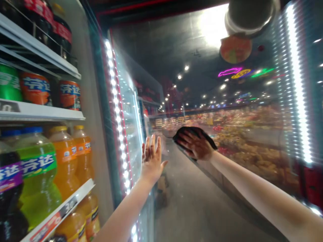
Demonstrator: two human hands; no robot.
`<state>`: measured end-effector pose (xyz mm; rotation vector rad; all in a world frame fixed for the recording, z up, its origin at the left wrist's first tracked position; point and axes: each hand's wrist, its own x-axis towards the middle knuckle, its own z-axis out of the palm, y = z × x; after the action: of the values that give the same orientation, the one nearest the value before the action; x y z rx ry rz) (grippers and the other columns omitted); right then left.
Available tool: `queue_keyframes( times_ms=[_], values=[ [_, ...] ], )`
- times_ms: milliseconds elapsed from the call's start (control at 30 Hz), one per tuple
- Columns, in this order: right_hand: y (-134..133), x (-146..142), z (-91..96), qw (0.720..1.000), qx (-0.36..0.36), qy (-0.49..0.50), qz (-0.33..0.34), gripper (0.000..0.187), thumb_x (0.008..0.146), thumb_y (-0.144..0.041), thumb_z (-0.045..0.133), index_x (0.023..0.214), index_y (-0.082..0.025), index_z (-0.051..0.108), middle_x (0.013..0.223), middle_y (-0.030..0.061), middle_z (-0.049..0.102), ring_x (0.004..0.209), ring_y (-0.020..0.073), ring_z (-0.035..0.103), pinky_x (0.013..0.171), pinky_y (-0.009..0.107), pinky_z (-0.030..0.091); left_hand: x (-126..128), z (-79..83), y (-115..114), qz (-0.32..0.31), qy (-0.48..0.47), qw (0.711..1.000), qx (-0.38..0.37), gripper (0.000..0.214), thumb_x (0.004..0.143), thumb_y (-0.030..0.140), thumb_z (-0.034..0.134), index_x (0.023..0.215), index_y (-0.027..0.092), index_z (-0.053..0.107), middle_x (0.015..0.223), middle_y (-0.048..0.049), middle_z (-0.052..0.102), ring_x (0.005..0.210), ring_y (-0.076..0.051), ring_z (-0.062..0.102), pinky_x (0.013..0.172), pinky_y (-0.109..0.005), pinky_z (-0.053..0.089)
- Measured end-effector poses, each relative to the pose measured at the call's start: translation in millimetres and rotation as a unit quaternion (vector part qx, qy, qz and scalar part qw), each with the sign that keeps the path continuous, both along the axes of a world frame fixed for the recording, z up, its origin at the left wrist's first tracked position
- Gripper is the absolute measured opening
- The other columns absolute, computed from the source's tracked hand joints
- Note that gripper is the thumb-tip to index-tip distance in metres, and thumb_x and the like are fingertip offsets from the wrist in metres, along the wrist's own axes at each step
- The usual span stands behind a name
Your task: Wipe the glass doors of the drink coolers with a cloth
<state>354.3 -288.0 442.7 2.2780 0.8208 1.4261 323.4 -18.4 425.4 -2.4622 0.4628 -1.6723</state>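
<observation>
My right hand [195, 144] lies over a dark cloth [213, 143] and holds it flat against the glass door [186, 188] of a drinks cooler. Dark edges of the cloth show around the fingers. To its left, my left hand [151, 159] is raised with fingers spread and the palm toward the glass. Nothing is in it; whether it touches the pane I cannot tell. The right arm reaches in from the lower right, the left from the bottom.
On the left, white cooler shelves [42, 110] hold soda cans [70, 94], orange bottles [66, 158], a green bottle [37, 174] and dark cola bottles [62, 33]. Bright light strips [297, 84] run along the door's sides. Blurred produce displays [242, 141] show through the glass.
</observation>
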Motion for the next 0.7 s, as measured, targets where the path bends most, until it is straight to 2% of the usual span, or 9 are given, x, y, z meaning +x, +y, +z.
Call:
queue_keyframes(
  times_ms=[67, 133, 200, 233, 300, 400, 467, 533, 700],
  values=[
    [-34, -9, 29.2, 0.983, 0.148, -0.08, -0.073, 0.057, 0.099, -0.042, 0.042, 0.155, -0.031, 0.037, 0.162, 0.0058, 0.033, 0.149, 0.0323, 0.028, 0.12, 0.06, 0.019, 4, -0.4, -7, -0.016, -0.005, 1.0, -0.001, 0.109, 0.076, 0.045, 0.078, 0.159, 0.011, 0.015, 0.165, -0.0205, 0.02, 0.154, -0.037, 0.006, 0.125, -0.054, 0.015],
    [-54, -14, 41.6, 0.934, 0.298, -0.151, -0.124, 0.059, 0.1, -0.045, 0.039, 0.156, -0.028, 0.034, 0.162, 0.0091, 0.033, 0.149, 0.0333, 0.028, 0.119, 0.06, 0.022, 8, -3.7, -11, -0.029, -0.004, 1.0, -0.003, 0.11, 0.076, 0.045, 0.079, 0.159, 0.011, 0.016, 0.165, -0.0206, 0.02, 0.154, -0.037, 0.007, 0.125, -0.054, 0.016],
    [-54, -15, 31.3, 0.881, 0.411, -0.185, -0.145, 0.061, 0.1, -0.045, 0.037, 0.158, -0.025, 0.03, 0.162, 0.0115, 0.032, 0.148, 0.035, 0.029, 0.116, 0.062, 0.026, 10, -7.9, -16, -0.041, -0.002, 0.999, -0.005, 0.11, 0.075, 0.044, 0.079, 0.159, 0.011, 0.015, 0.165, -0.0209, 0.02, 0.154, -0.037, 0.007, 0.125, -0.055, 0.018],
    [-46, -13, 19.5, 0.869, 0.437, -0.182, -0.147, 0.062, 0.101, -0.044, 0.037, 0.159, -0.025, 0.028, 0.162, 0.0121, 0.032, 0.148, 0.0361, 0.028, 0.115, 0.063, 0.027, 11, -9.5, -19, -0.049, -0.001, 0.999, -0.006, 0.11, 0.075, 0.043, 0.079, 0.159, 0.011, 0.015, 0.165, -0.0212, 0.021, 0.154, -0.038, 0.008, 0.124, -0.056, 0.018],
    [-23, -10, -9.5, 0.891, 0.41, -0.143, -0.134, 0.062, 0.1, -0.041, 0.039, 0.159, -0.026, 0.026, 0.163, 0.0113, 0.03, 0.149, 0.0374, 0.025, 0.113, 0.066, 0.027, 10, -10.2, -25, -0.066, -0.002, 0.998, -0.005, 0.11, 0.075, 0.041, 0.08, 0.159, 0.01, 0.014, 0.164, -0.0224, 0.022, 0.154, -0.039, 0.008, 0.124, -0.058, 0.018],
    [6, -5, -40.3, 0.979, 0.19, -0.03, -0.063, 0.06, 0.099, -0.042, 0.044, 0.157, -0.035, 0.028, 0.164, 0.0044, 0.03, 0.15, 0.0326, 0.025, 0.118, 0.061, 0.02, 9, -4.6, -39, -0.098, -0.012, 0.995, 0.0, 0.113, 0.074, 0.04, 0.081, 0.159, 0.011, 0.012, 0.164, -0.023, 0.022, 0.154, -0.04, 0.009, 0.124, -0.059, 0.019],
    [3, -4, -43.1, 0.997, 0.076, 0.016, -0.025, 0.06, 0.099, -0.045, 0.046, 0.156, -0.04, 0.028, 0.164, -0.0001, 0.03, 0.15, 0.029, 0.026, 0.121, 0.058, 0.016, 9, 0.8, -50, -0.115, -0.018, 0.993, 0.007, 0.117, 0.074, 0.04, 0.081, 0.16, 0.013, 0.006, 0.165, -0.0219, 0.021, 0.154, -0.04, 0.009, 0.123, -0.059, 0.02],
    [-21, -6, -35.4, 0.998, 0.056, 0.009, -0.024, 0.06, 0.099, -0.047, 0.047, 0.155, -0.04, 0.029, 0.163, -0.0009, 0.031, 0.15, 0.0282, 0.027, 0.122, 0.057, 0.013, 11, 4.8, -64, -0.129, -0.02, 0.991, 0.012, 0.12, 0.074, 0.039, 0.081, 0.16, 0.015, 0.0, 0.165, -0.0209, 0.019, 0.154, -0.039, 0.009, 0.123, -0.059, 0.021],
    [-133, -21, -6.5, 0.973, 0.167, -0.097, -0.128, 0.058, 0.098, -0.043, 0.048, 0.154, -0.031, 0.038, 0.163, 0.0055, 0.032, 0.15, 0.0314, 0.026, 0.122, 0.059, 0.011, 25, 5.0, -111, -0.162, -0.02, 0.987, 0.009, 0.122, 0.075, 0.039, 0.08, 0.16, 0.017, -0.004, 0.166, -0.0207, 0.019, 0.154, -0.04, 0.009, 0.123, -0.06, 0.021]
  ],
)
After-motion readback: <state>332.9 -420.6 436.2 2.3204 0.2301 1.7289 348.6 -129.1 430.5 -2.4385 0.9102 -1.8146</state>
